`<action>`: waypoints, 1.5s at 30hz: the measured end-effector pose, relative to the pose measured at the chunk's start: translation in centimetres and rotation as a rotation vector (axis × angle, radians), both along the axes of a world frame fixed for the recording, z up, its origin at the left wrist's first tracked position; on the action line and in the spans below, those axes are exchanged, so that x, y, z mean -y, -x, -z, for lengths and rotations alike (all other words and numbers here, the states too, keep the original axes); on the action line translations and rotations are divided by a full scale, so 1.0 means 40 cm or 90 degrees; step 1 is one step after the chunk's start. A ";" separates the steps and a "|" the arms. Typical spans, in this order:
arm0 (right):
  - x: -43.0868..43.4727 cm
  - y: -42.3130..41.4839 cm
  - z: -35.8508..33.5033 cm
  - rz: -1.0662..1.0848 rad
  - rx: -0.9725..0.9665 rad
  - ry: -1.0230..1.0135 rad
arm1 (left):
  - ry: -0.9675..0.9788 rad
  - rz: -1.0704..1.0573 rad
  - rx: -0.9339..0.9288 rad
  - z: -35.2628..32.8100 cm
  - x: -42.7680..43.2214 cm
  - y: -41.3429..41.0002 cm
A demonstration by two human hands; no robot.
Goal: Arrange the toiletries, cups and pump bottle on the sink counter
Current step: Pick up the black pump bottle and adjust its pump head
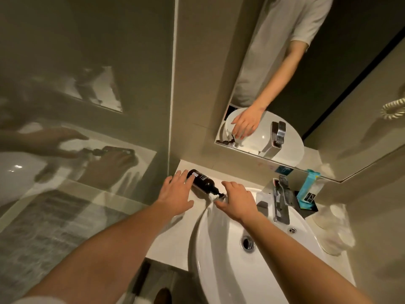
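A black pump bottle [202, 182] lies on its side on the white counter [173, 235] at the back left corner, its pump head pointing toward the basin. My left hand [176, 194] hovers over the bottle's base end with fingers spread, fingertips at or just above it. My right hand [237, 199] is spread over the pump head, which sits under its fingers. Neither hand is closed around the bottle. A turquoise toiletry packet [308, 187] and a black tray [306, 207] sit behind the tap on the right. Two clear cups [334, 229] stand at the right.
A white round basin [230, 260] fills the counter's middle, with a chrome tap [281, 205] at its back. A mirror [285, 84] hangs above, and a glossy tiled wall stands on the left. A coiled cord [394, 109] hangs at the far right.
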State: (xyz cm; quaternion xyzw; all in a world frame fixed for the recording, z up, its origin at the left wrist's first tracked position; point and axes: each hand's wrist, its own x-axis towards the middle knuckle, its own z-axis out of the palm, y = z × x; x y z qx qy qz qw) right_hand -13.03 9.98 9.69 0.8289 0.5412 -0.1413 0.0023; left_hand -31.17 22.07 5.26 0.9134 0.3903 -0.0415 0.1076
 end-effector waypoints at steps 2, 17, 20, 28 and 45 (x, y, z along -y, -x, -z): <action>-0.004 -0.008 0.014 0.017 0.000 0.002 | 0.009 0.013 0.013 0.011 -0.021 -0.022; -0.040 -0.058 0.104 0.038 -0.005 -0.028 | 0.094 0.069 0.067 0.149 -0.125 -0.138; -0.036 -0.067 0.107 0.027 -0.013 -0.033 | 0.094 0.072 0.074 0.156 -0.122 -0.158; -0.030 -0.073 0.109 0.031 -0.040 -0.034 | 0.063 0.039 0.076 0.154 -0.113 -0.193; -0.082 -0.082 0.081 0.281 -0.404 -0.275 | 0.347 -0.239 0.410 0.119 -0.061 -0.217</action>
